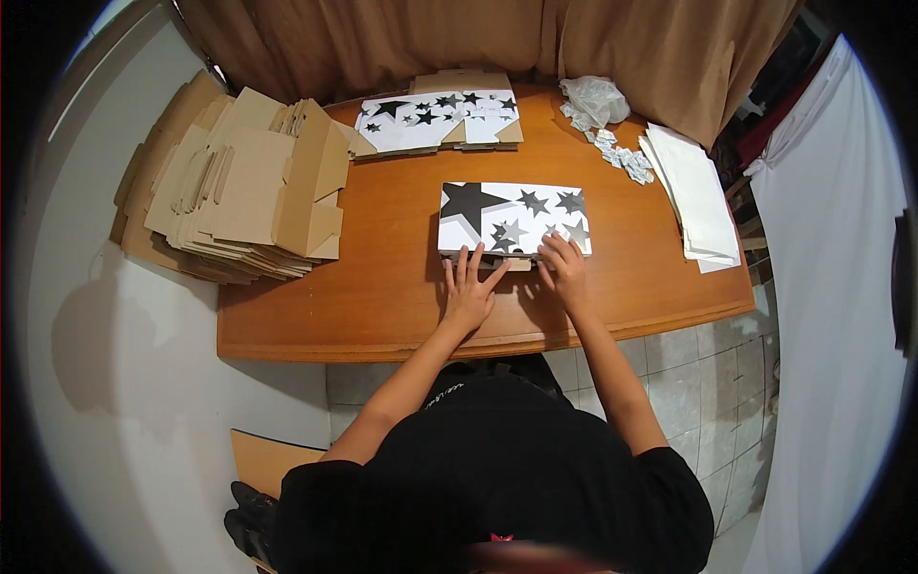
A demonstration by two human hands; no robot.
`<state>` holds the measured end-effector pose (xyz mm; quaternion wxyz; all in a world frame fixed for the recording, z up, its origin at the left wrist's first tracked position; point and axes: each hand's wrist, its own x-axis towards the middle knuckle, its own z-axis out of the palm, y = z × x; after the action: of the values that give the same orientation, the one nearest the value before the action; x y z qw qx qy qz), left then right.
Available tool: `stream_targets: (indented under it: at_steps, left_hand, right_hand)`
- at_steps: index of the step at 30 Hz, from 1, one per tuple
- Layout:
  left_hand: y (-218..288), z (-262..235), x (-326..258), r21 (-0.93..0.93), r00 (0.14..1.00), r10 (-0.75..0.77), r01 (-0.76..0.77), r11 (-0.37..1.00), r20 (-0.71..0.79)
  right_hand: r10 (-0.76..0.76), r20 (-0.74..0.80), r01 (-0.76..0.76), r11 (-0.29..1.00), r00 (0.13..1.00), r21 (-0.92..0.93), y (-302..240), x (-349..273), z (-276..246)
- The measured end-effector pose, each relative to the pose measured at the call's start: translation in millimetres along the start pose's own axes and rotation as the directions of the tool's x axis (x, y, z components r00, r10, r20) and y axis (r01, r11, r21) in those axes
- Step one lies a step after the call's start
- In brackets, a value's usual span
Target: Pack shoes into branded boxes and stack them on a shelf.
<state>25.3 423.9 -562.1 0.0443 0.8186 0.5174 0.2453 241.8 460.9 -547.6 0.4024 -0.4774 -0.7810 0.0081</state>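
Observation:
A white cardboard box (531, 212) printed with black and grey stars lies on the wooden table in front of me, lid down. Along its near edge a small brown cardboard tab (517, 264) sticks out between my hands. My left hand (469, 295) is open, fingers spread, with fingertips at the front edge left of the tab. At the front right, my right hand (566, 274) curls over the box's edge: its fingers touch the lid top, and the thumb is lower, by the front side. The front side is largely hidden.
Flattened brown cardboard (244, 191) is piled at the left. Star-printed box blanks (421, 124) lie at the back. A clear plastic bag (595, 100), small white packets (626, 161) and a stack of white sheets (693, 196) sit at the right, near the wooden table's edge (660, 320).

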Motion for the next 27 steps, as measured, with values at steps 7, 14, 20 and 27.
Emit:
stream_targets:
  at_steps: [7,14,20,27]
  left_hand:
    - [3,1,0,0.031,1.0,-0.012,0.012,0.999,0.012]
    - [3,-3,3,-0.062,1.0,-0.003,0.003,0.998,0.008]
    - [5,-3,7,-0.06,1.0,0.015,-0.014,0.998,0.019]
    - [4,1,7,-0.006,1.0,0.014,-0.014,1.0,0.009]
  right_hand:
    - [-0.027,0.043,0.035,0.98,0.999,-0.195,-5,-7,10]
    - [-0.136,-0.019,0.131,0.978,0.991,-0.164,-17,-3,19]
    - [-0.151,-0.065,0.133,0.965,0.986,-0.226,-15,6,23]
    - [-0.19,-0.092,0.17,0.966,0.977,-0.196,-23,12,18]
